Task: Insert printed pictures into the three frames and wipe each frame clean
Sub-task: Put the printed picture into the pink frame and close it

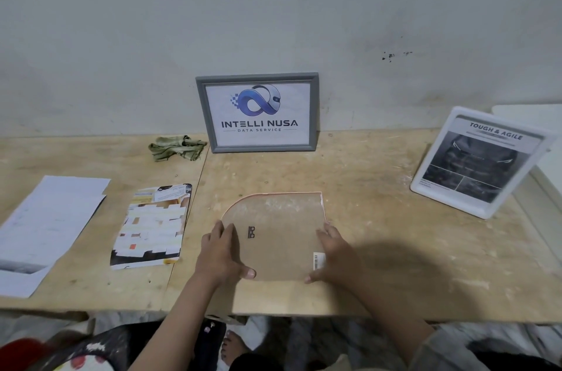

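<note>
A brown fibreboard-backed arched picture frame with a pink rim [275,234] lies face down at the counter's [380,218] centre. The left hand [220,250] grips its left edge, thumb curled on the backing; the right hand [333,252] clasps its right edge beside a white barcode sticker [318,261]. At 12 o'clock a grey rectangular frame [258,112] reads "INTELLI NUSA DATA SERVICE". At 2 o'clock a white frame [477,162] reads "TOUGH & AGILE". At 9 o'clock lies a colour printed picture [152,226], at 11 a crumpled green cloth [175,147].
</note>
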A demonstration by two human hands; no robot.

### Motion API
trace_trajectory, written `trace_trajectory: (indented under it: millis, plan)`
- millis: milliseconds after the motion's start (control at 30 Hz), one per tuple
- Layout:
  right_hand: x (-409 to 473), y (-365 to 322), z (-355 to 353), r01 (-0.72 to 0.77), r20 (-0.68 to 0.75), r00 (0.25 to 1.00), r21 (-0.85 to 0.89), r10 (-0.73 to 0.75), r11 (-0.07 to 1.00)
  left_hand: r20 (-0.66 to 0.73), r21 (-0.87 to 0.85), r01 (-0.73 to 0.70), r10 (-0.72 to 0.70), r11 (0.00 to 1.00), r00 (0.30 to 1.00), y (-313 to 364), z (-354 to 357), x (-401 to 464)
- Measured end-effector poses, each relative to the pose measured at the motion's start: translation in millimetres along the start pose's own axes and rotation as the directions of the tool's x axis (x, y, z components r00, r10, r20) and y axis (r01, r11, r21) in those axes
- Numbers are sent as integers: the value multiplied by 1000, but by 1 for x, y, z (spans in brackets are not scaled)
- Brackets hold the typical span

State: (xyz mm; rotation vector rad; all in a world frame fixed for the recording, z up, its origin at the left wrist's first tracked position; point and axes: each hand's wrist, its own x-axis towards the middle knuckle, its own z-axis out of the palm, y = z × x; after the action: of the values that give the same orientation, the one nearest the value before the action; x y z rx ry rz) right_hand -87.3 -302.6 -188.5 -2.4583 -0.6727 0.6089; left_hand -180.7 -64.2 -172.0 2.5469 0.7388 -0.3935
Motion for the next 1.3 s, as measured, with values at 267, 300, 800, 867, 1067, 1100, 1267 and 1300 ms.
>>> trace_trajectory:
  millis: [267, 300, 800, 867, 1067, 1100, 1267, 1300]
  plan:
    - [7, 3, -14, -21, 36, 999, -122, 25, 992, 52, 211, -54, 43, 976, 998, 8, -5, 5]
    - [8, 2, -15, -22, 45, 999, -150, 29, 988, 64, 251, -65, 51, 966, 997, 7, -7, 7]
    - [41, -14, -29, 183, 238, 970, -611, -43, 770, 138, 442, -251, 211, 861, 968, 2, -16, 29]
    - [41, -11, -28, 178, 245, 969, -609, -30, 773, 145, 449, -262, 219, 854, 965, 0, -15, 31]
    - [53, -25, -34, 190, 304, 952, -663, 28, 725, 245, 542, -323, 221, 776, 944, 8, -19, 39]
    - [57, -28, -33, 187, 305, 952, -672, 38, 716, 267, 554, -328, 210, 765, 941, 11, -20, 42]
    - [69, -41, -27, 187, 342, 936, -687, 85, 703, 355, 562, -356, 171, 747, 919, 20, -22, 55]
    - [70, -43, -28, 180, 351, 932, -658, 87, 731, 373, 539, -367, 175, 759, 911, 21, -23, 57]
